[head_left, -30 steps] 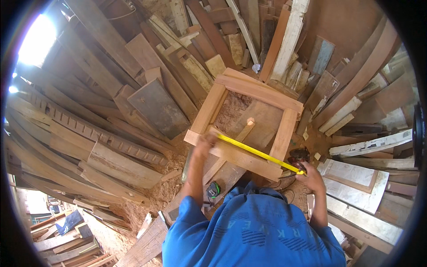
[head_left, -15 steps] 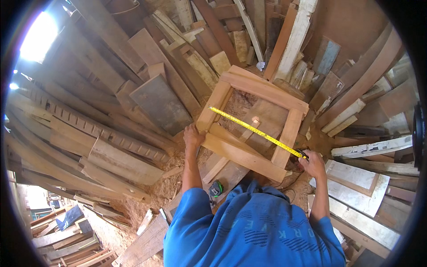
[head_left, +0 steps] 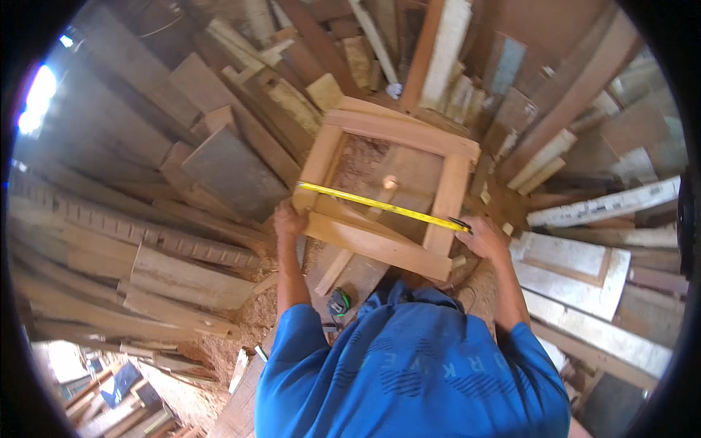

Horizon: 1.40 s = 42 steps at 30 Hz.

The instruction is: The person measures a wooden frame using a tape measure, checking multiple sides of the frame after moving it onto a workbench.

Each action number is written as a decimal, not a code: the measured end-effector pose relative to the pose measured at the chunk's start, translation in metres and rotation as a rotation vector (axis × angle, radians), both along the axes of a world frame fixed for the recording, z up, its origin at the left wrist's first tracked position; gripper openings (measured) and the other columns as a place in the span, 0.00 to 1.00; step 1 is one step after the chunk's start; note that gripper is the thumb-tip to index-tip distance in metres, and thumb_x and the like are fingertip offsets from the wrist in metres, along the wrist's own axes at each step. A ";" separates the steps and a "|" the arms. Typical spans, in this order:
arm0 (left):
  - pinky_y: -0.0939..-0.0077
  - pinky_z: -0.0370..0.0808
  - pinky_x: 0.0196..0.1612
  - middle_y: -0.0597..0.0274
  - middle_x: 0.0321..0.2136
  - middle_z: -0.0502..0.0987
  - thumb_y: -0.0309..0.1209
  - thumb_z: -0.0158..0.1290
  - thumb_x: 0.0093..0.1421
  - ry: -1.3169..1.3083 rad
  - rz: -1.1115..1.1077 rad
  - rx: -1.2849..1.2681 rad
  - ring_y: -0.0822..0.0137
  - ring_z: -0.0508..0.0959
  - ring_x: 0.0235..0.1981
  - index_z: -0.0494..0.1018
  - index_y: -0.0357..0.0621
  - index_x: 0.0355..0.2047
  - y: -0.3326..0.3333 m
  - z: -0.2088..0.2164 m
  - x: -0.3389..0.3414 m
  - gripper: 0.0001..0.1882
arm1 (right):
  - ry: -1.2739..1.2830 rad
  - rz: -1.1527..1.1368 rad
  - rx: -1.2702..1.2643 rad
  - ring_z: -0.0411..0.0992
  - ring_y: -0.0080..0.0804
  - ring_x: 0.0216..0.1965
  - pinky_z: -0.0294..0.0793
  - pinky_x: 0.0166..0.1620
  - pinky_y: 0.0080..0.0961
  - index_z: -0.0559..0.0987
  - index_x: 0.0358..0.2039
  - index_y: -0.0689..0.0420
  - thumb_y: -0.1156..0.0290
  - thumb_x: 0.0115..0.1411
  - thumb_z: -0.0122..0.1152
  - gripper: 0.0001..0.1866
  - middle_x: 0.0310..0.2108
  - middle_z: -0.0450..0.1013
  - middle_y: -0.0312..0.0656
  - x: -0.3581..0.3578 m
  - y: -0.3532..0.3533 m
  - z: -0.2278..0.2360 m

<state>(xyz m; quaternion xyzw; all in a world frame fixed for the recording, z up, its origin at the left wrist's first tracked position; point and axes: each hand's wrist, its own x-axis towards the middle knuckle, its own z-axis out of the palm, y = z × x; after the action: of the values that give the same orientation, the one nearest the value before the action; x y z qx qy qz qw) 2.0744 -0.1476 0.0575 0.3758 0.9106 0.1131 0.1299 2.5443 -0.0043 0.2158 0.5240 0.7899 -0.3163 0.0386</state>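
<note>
Since half a second ago the yellow tape (head_left: 394, 209) has shifted at its left end, which now lies lower on the left side of the wooden frame (head_left: 376, 243), closer to the near corner. From where I stand, long boards (head_left: 190, 266) are stacked at the far left, and a dark grey panel (head_left: 237, 171) leans just beyond the frame. Next comes the left hand (head_left: 289, 217), touching the frame's near-left corner; I can't tell whether its grip is clamped there. Below, a small black-and-green case (head_left: 338, 301) rests on the plank bench (head_left: 365, 281), near a narrow wooden strip (head_left: 334, 271) that runs up under the frame. The frame itself lies flat in front of the person, over the bench, with the tape slanting across its opening from left side to right. At the right, the other hand, the right hand (head_left: 484, 238), has its grip clamped on the tape's end. Farther right lies a white panel (head_left: 606, 292), well apart from the frame.
</note>
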 end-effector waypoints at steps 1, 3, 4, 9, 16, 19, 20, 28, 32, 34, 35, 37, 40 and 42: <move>0.56 0.67 0.57 0.44 0.51 0.71 0.48 0.61 0.49 -0.017 -0.022 -0.008 0.46 0.69 0.54 0.65 0.41 0.56 -0.005 -0.003 -0.005 0.38 | 0.014 0.045 0.041 0.75 0.52 0.33 0.72 0.37 0.43 0.80 0.39 0.55 0.60 0.52 0.63 0.16 0.28 0.76 0.52 0.001 0.002 -0.008; 0.54 0.66 0.58 0.43 0.52 0.71 0.49 0.62 0.49 0.051 -0.035 0.098 0.44 0.68 0.55 0.62 0.45 0.60 -0.005 -0.006 -0.006 0.41 | 0.015 0.062 0.087 0.75 0.51 0.33 0.72 0.38 0.43 0.80 0.40 0.55 0.60 0.52 0.64 0.17 0.29 0.76 0.52 0.012 0.004 -0.017; 0.54 0.66 0.58 0.43 0.52 0.71 0.49 0.62 0.49 0.042 -0.064 0.097 0.44 0.68 0.55 0.62 0.45 0.60 0.004 0.003 0.004 0.41 | 0.017 0.041 0.072 0.75 0.51 0.35 0.72 0.39 0.43 0.80 0.42 0.55 0.61 0.51 0.65 0.18 0.31 0.76 0.52 0.019 0.006 -0.025; 0.50 0.63 0.60 0.40 0.56 0.66 0.48 0.61 0.49 -0.076 -0.005 -0.044 0.41 0.65 0.58 0.51 0.64 0.67 0.013 0.019 0.004 0.47 | -0.032 -0.038 -0.129 0.74 0.50 0.45 0.72 0.48 0.42 0.80 0.46 0.52 0.60 0.52 0.65 0.21 0.40 0.77 0.52 0.032 0.010 -0.024; 0.49 0.59 0.63 0.47 0.60 0.64 0.46 0.59 0.50 -0.157 -0.039 -0.128 0.40 0.62 0.61 0.50 0.71 0.67 0.021 0.014 -0.006 0.45 | 0.027 -0.012 -0.088 0.75 0.50 0.44 0.73 0.47 0.40 0.79 0.47 0.52 0.60 0.51 0.66 0.22 0.40 0.77 0.52 0.044 0.007 -0.046; 0.49 0.58 0.64 0.50 0.61 0.64 0.46 0.59 0.50 -0.142 -0.042 -0.119 0.42 0.62 0.61 0.49 0.73 0.67 0.020 0.013 -0.006 0.45 | 0.057 -0.020 -0.080 0.74 0.51 0.42 0.72 0.46 0.40 0.79 0.45 0.56 0.62 0.50 0.67 0.22 0.38 0.76 0.54 0.042 0.007 -0.039; 0.49 0.58 0.64 0.50 0.61 0.64 0.46 0.59 0.50 -0.141 -0.045 -0.120 0.42 0.62 0.61 0.49 0.73 0.67 0.022 0.013 -0.006 0.45 | 0.080 -0.030 -0.092 0.74 0.52 0.41 0.72 0.46 0.41 0.79 0.43 0.60 0.63 0.49 0.68 0.21 0.36 0.76 0.55 0.040 0.007 -0.036; 0.53 0.59 0.63 0.49 0.60 0.65 0.45 0.58 0.50 -0.140 -0.035 -0.145 0.42 0.64 0.60 0.50 0.71 0.67 0.023 0.010 -0.008 0.45 | 0.066 -0.026 -0.100 0.74 0.52 0.43 0.72 0.47 0.41 0.79 0.44 0.59 0.62 0.49 0.67 0.22 0.37 0.76 0.54 0.042 0.007 -0.033; 0.54 0.60 0.63 0.48 0.58 0.67 0.46 0.59 0.49 -0.136 -0.015 -0.157 0.44 0.65 0.59 0.51 0.69 0.66 0.027 0.017 0.000 0.45 | 0.072 -0.036 -0.116 0.74 0.52 0.43 0.72 0.48 0.40 0.79 0.44 0.58 0.62 0.49 0.67 0.22 0.38 0.76 0.54 0.043 0.007 -0.032; 0.54 0.60 0.63 0.47 0.57 0.68 0.46 0.59 0.48 -0.106 -0.039 -0.129 0.44 0.66 0.59 0.51 0.68 0.66 0.025 0.014 -0.004 0.45 | 0.071 -0.028 -0.120 0.74 0.51 0.43 0.72 0.48 0.40 0.79 0.44 0.58 0.62 0.49 0.68 0.22 0.38 0.76 0.54 0.041 0.008 -0.029; 0.54 0.60 0.63 0.47 0.57 0.68 0.46 0.59 0.48 -0.105 -0.037 -0.129 0.44 0.66 0.59 0.51 0.68 0.66 0.024 0.013 -0.007 0.45 | 0.069 -0.021 -0.125 0.74 0.51 0.44 0.71 0.48 0.40 0.79 0.44 0.58 0.62 0.49 0.68 0.22 0.38 0.76 0.54 0.040 0.009 -0.028; 0.54 0.60 0.63 0.46 0.57 0.68 0.47 0.59 0.48 -0.120 -0.048 -0.113 0.45 0.66 0.59 0.52 0.68 0.66 0.024 0.012 -0.008 0.45 | 0.069 -0.018 -0.130 0.74 0.51 0.43 0.72 0.48 0.40 0.79 0.44 0.58 0.62 0.49 0.68 0.22 0.38 0.76 0.54 0.041 0.009 -0.030; 0.55 0.59 0.64 0.47 0.57 0.67 0.47 0.59 0.48 -0.066 -0.057 -0.111 0.46 0.65 0.59 0.52 0.63 0.66 0.024 0.013 -0.004 0.46 | 0.061 -0.027 -0.148 0.74 0.51 0.43 0.72 0.47 0.39 0.79 0.44 0.58 0.62 0.49 0.68 0.22 0.38 0.76 0.54 0.041 0.010 -0.030; 0.55 0.58 0.64 0.46 0.58 0.67 0.48 0.59 0.48 -0.073 -0.042 -0.128 0.47 0.65 0.60 0.51 0.58 0.66 0.025 0.013 -0.004 0.47 | 0.054 -0.039 -0.162 0.75 0.51 0.42 0.72 0.46 0.39 0.79 0.45 0.58 0.62 0.50 0.67 0.22 0.38 0.76 0.54 0.040 0.010 -0.026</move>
<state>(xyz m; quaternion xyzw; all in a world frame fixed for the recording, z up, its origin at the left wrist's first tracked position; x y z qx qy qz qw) 2.0702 -0.1229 0.0706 0.3813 0.9026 0.0654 0.1890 2.5838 0.0055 0.1893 0.5257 0.7521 -0.3939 0.0535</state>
